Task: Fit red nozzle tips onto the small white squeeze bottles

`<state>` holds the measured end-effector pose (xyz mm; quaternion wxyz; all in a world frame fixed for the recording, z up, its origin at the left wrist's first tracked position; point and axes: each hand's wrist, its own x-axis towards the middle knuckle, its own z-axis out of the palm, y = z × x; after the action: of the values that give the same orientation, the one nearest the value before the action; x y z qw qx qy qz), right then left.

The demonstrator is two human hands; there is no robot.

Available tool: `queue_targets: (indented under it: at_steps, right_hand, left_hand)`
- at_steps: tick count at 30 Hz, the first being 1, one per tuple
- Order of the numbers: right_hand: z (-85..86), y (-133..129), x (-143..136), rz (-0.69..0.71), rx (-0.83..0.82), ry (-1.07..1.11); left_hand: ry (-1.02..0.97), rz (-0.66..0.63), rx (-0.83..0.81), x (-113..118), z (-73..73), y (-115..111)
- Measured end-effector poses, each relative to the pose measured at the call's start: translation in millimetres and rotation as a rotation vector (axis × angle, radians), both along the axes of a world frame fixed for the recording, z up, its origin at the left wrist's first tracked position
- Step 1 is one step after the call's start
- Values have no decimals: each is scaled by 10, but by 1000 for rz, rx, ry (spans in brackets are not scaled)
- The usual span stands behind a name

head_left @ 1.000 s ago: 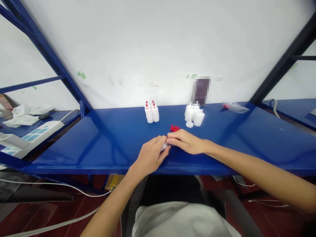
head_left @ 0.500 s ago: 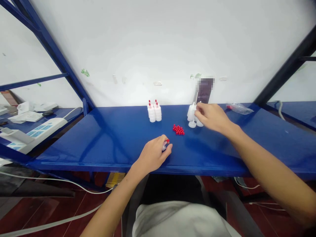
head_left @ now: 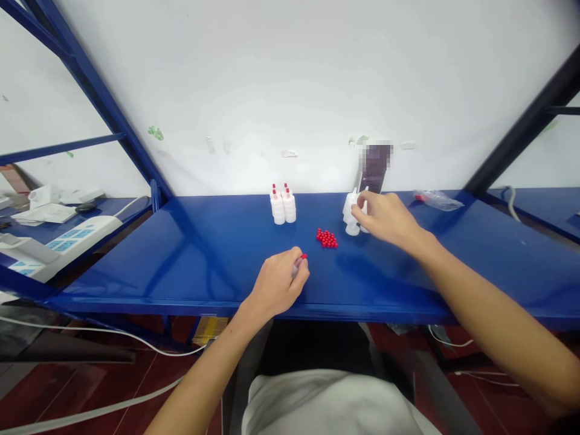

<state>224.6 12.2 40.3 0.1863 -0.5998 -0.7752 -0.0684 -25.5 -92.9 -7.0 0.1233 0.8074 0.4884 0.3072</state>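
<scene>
My left hand (head_left: 281, 281) is closed around a small whitish nozzle (head_left: 296, 266) with a red tip cap (head_left: 304, 257), low over the front of the table; fingers hide most of it. At the right, my right hand (head_left: 383, 216) pinches at a group of white pointed nozzles (head_left: 352, 225) with wide bases, thumb and forefinger on one of them. Between the hands lies a pile of small red caps (head_left: 327, 238). Several white squeeze bottles (head_left: 284, 208) with red-tipped spouts stand together farther back.
The blue table (head_left: 217, 241) meets the white wall. A dark phone-like object (head_left: 375, 169), partly blurred out, leans there behind the nozzles. A clear plastic bag (head_left: 438, 200) lies at the back right. Blue posts (head_left: 113, 121) flank the table, and a power strip (head_left: 72, 241) sits left.
My left hand has drawn slightly left with the capped nozzle. My right hand has shifted a little left and lower at the white nozzles.
</scene>
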Motion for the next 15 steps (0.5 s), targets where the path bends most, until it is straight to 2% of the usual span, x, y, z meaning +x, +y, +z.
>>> queue_targets:
  at_steps: [3, 9, 15]
  right_hand:
    - [-3, -39, -43, 56, 1, 34]
    - [-14, -19, 16, 38, -88, -71]
    - [-139, -1, -67, 306, 15, -16]
  left_hand:
    - [12, -5, 6, 4, 1, -7]
    - [32, -25, -11, 1, -10, 1]
    - [42, -41, -20, -1, 8, 5]
